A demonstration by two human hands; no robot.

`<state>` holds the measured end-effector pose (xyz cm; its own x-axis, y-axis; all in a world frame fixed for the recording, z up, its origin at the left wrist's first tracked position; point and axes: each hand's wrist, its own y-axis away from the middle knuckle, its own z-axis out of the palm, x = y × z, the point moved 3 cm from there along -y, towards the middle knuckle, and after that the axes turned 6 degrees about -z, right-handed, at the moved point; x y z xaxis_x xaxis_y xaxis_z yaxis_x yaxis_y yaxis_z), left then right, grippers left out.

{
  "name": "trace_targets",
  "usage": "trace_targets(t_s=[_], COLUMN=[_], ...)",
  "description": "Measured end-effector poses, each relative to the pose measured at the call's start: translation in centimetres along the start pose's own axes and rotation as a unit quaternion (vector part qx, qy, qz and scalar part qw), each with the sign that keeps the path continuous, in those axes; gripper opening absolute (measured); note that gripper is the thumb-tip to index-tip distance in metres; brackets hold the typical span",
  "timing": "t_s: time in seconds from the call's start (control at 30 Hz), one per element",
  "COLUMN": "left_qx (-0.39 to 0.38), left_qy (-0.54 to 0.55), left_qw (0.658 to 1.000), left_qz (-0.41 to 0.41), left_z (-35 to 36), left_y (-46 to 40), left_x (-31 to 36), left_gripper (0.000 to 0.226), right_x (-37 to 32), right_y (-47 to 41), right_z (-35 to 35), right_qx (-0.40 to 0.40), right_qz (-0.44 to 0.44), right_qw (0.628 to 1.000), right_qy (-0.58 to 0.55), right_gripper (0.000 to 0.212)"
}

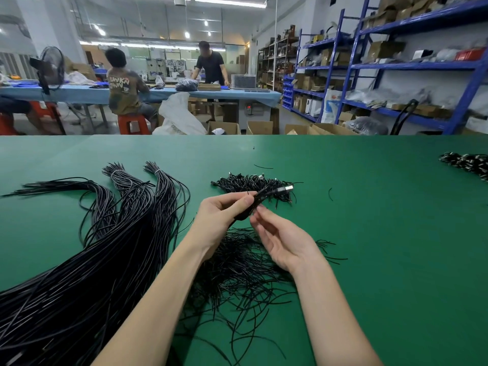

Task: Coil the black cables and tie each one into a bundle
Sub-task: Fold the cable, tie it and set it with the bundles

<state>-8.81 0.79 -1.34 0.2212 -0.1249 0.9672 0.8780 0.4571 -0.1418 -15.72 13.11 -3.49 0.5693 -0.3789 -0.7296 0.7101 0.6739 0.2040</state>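
Note:
My left hand [221, 212] grips a coiled black cable [266, 196] above the green table [369, 233]; its silver plug points up and right. My right hand [280, 239] is just below the coil, thumb and forefinger tips at its middle; whether they pinch a tie there I cannot tell. A thick mass of long straight black cables [87, 260] fans out on the left, some groups tied near their far ends. A loose heap of short black twist ties [243, 270] lies under my wrists. Tied bundles [253, 184] are piled beyond my hands.
Another pile of bundles [467, 163] sits at the table's far right edge. Stray ties [330, 194] lie on the green surface. Beyond the table are cardboard boxes [260, 127], blue shelving [396, 67] and two people at a blue bench [169, 92].

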Motion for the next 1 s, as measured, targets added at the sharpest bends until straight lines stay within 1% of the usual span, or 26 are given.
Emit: trace_targets(t_s=[0.1,0.23,0.3,0.4,0.47,0.53,0.63,0.7,0.77,0.83,0.9,0.93,0.97,1.0], left_qx=[-0.036,-0.043,-0.051,-0.067,-0.094,-0.129,-0.175,-0.184,-0.169,-0.144,-0.115,-0.093,-0.064,-0.031], left_qy=[0.014,0.017,0.01,-0.002,-0.017,-0.043,-0.111,-0.181,-0.264,-0.34,-0.42,-0.45,-0.464,-0.462], left_qw=[0.998,0.996,0.995,0.993,0.989,0.983,0.969,0.956,0.941,0.922,0.895,0.885,0.882,0.885], left_qz=[-0.041,-0.077,-0.085,-0.1,-0.11,-0.121,-0.136,-0.135,-0.127,-0.115,-0.092,-0.076,-0.057,-0.039], left_z=[0.1,-0.3,-0.6,-0.8,-0.8,-0.8,-1.0,-1.0,-0.9,-0.5,0.0,0.2,0.5,0.8], left_y=[0.1,0.1,0.1,0.3,0.5,0.7,1.0,1.3,1.3,1.1,0.9,0.8,0.7,0.7], left_x=[0.0,0.2,0.4,0.7,1.0,1.3,1.8,2.0,2.2,2.5,2.7,2.9,3.0,3.1], left_gripper=[0.022,0.028,0.026,0.025,0.028,0.031,0.026,0.019,0.01,0.006,0.007,0.007,0.008,0.008], right_x=[-0.2,-0.5,-0.4,-0.2,-0.3,-0.7,-1.3,-1.8,-2.8,-4.1,-5.0,-5.3,-5.4,-5.5], right_y=[0.1,0.2,0.2,0.2,0.2,0.2,0.1,-0.1,0.0,0.0,0.0,0.0,0.0,0.0], right_z=[-0.5,-0.7,-0.6,-0.8,-1.2,-1.7,-2.2,-2.2,-2.1,-1.7,-1.0,-0.7,-0.3,0.1], right_qx=[-0.01,-0.043,-0.054,-0.075,-0.098,-0.126,-0.139,-0.145,-0.139,-0.123,-0.112,-0.101,-0.081,-0.051], right_qz=[0.01,0.039,0.048,0.03,0.017,0.008,0.0,-0.026,-0.067,-0.119,-0.168,-0.192,-0.218,-0.247], right_qw=[1.0,0.998,0.997,0.996,0.994,0.989,0.974,0.949,0.907,0.85,0.787,0.755,0.727,0.705], right_qy=[-0.008,0.003,0.01,0.027,0.039,0.072,0.178,0.277,0.393,0.499,0.583,0.618,0.645,0.663], right_gripper=[0.007,0.007,0.006,0.009,0.013,0.017,0.017,0.012,0.011,0.007,0.004,0.006,0.011,0.015])
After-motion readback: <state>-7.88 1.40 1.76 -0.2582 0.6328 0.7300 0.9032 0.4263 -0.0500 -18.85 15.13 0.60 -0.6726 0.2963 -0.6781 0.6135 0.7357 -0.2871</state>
